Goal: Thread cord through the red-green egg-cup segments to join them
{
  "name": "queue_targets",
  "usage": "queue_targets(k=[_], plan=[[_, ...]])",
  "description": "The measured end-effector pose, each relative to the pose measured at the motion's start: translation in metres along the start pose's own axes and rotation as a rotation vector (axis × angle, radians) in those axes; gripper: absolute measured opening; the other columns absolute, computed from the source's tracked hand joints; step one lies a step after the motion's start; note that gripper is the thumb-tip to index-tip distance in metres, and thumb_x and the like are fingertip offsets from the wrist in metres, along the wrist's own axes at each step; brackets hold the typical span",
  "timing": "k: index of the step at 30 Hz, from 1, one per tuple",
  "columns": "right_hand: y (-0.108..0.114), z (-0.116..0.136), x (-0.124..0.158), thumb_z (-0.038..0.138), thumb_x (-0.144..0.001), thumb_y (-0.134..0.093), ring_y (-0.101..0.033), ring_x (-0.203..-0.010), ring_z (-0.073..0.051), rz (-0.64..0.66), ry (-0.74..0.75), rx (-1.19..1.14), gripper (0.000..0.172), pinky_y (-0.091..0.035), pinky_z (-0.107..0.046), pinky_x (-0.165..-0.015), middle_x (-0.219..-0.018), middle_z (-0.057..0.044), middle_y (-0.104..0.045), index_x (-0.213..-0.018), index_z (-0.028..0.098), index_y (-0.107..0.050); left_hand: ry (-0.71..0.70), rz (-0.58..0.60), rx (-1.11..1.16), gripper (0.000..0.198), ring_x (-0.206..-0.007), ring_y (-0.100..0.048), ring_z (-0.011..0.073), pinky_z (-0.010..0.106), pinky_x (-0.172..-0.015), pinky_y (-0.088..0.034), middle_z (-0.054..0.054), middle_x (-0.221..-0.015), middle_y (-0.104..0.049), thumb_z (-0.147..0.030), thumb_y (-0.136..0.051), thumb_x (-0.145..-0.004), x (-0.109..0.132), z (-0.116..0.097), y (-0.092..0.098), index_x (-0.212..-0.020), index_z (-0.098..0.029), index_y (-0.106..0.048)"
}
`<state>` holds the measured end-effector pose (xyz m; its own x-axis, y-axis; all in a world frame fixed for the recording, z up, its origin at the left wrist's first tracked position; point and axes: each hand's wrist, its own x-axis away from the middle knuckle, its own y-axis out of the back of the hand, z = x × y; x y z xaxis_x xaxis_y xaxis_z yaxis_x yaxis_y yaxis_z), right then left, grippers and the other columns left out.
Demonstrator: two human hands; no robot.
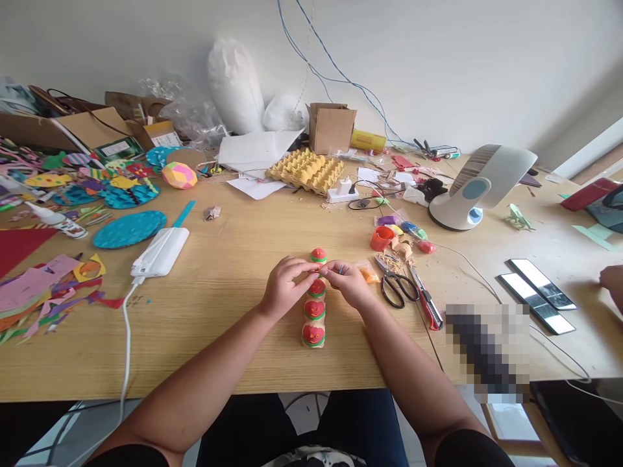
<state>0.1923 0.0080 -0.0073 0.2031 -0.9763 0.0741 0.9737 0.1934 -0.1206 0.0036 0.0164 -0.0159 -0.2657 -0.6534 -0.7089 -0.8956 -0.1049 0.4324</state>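
A row of small figures with red faces, yellow eyes and green bands stands on a tan strip, which runs straight away from me along the table. Over the upper part of this row, my left hand and my right hand meet fingertip to fingertip. Both hands are closed in a pinch around a small red piece, mostly hidden by the fingers. One figure under the fingertips is partly covered. Close to my right wrist lie a bag of orange clay and black-handled scissors.
A red utility knife lies right of the scissors, near an orange tape roll and colored clay packets. A white power bank with its cable is left. A yellow egg tray and white fan stand farther back. Another person's hand shows at right.
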Motion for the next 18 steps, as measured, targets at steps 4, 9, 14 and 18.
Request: queue_targets(k=[4,9,14,18], plan=[[0.002,-0.0008,-0.0006,0.055,-0.069,-0.083,-0.032,-0.055,-0.007,0.018,0.002,0.01,0.042,-0.022,-0.026,-0.053,-0.066,0.003,-0.056,-0.079,0.017,-0.07,-0.031,0.004,-0.009,0.013,-0.087,-0.068,0.0168,0.032,-0.081,-0.054,0.003,-0.094,-0.076,-0.021,-0.071,-0.091,-0.0013,0.0003,0.0005,-0.103,-0.024,-0.075],[0.0048,-0.0052,-0.0025,0.059,-0.074,-0.076,-0.024,-0.052,-0.008,0.043,-0.002,-0.044,0.043,-0.017,-0.027,-0.052,-0.054,0.007,-0.038,-0.077,0.017,-0.069,-0.037,-0.001,-0.017,0.009,-0.082,-0.065,0.0155,0.031,-0.078,-0.053,0.002,-0.09,-0.076,-0.02,-0.071,-0.091,-0.0011,0.0009,0.0002,-0.098,-0.023,-0.075],[0.0065,-0.0086,-0.0044,0.059,-0.078,-0.073,-0.018,-0.05,-0.008,0.022,0.013,-0.163,0.043,-0.013,-0.029,-0.051,-0.052,0.009,-0.03,-0.08,0.016,-0.07,-0.007,-0.018,-0.009,0.006,-0.082,-0.066,0.0156,0.031,-0.079,-0.054,0.002,-0.089,-0.076,-0.02,-0.07,-0.091,-0.0012,-0.001,0.0003,-0.094,-0.022,-0.075],[0.0066,-0.0085,-0.0045,0.057,-0.079,-0.072,-0.018,-0.05,-0.008,0.018,0.019,-0.192,0.042,-0.012,-0.029,-0.052,-0.051,0.009,-0.028,-0.08,0.015,-0.072,0.001,-0.019,0.003,0.004,-0.081,-0.066,0.0153,0.031,-0.079,-0.054,0.002,-0.088,-0.075,-0.019,-0.069,-0.091,-0.0019,-0.0038,0.0013,-0.09,-0.021,-0.073]])
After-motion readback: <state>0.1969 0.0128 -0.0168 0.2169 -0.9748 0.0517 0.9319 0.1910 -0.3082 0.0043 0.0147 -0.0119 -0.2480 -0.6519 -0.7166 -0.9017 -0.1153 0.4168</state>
